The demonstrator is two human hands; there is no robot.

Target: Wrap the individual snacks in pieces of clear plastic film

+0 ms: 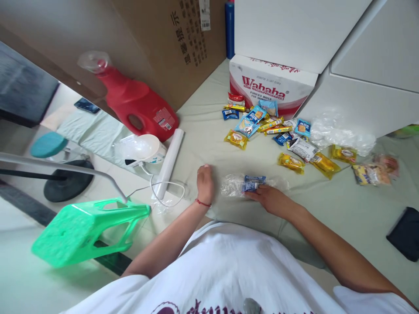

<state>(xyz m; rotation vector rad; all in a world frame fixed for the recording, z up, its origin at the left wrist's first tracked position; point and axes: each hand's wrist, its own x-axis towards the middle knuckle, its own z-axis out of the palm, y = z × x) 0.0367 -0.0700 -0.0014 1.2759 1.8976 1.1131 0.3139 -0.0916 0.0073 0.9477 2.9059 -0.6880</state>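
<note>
My right hand has its fingertips at the lower edge of a small blue snack packet and grips it. The packet lies on a strip of clear plastic wrap, which stretches out on both sides of it. Left of the wrap, my left hand rests on the pale sheet with a red string at its wrist. Nothing shows in that hand; its fingers point forward, seen from the side. Beyond my hands lies a loose pile of snack packets, among them a yellow packet and a light blue packet.
A white and red Wahaba-style carton stands behind the pile, beside crumpled clear plastic. On the left are a red jug, a white roll, a white cup-like container with a cable, and a green stool.
</note>
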